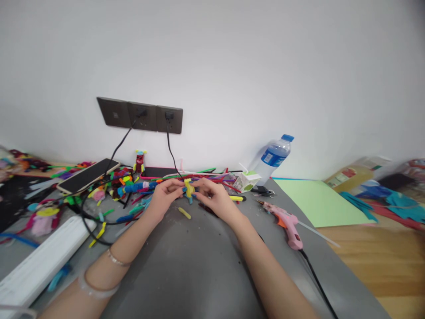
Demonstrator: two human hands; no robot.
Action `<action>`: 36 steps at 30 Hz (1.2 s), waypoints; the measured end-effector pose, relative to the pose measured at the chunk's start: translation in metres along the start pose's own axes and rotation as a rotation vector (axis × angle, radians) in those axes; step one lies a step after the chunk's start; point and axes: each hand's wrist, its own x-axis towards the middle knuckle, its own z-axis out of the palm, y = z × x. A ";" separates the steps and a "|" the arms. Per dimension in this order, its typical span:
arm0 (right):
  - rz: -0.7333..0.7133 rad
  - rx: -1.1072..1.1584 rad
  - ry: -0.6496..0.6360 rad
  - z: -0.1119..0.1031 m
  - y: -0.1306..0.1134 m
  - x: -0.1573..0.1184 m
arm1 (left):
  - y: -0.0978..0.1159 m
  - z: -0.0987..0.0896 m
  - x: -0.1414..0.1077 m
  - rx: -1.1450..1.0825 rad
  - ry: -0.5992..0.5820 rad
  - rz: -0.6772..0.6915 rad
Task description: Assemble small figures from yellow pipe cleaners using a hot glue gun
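Note:
Between both hands, just above the grey table, is a small yellow pipe-cleaner figure [189, 188] with blue tips. My left hand [167, 195] pinches its left side with thumb and fingers. From the other side, my right hand [214, 198] grips it the same way. Fingertips cover part of the figure. A short yellow pipe-cleaner piece [184, 213] lies on the table just below the hands. Beside the right hand rests a yellow-and-black utility knife [237, 198].
A pink glue gun [288, 223] lies at right, its cord trailing forward. Behind stand a water bottle [274, 157] and a small carton [246, 181]. Pipe cleaners, finished figures, a phone [89, 176], black cables and a white power strip [49, 257] crowd the left.

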 end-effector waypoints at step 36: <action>0.045 -0.178 -0.036 0.002 -0.002 -0.001 | -0.003 0.004 -0.006 0.024 -0.052 -0.073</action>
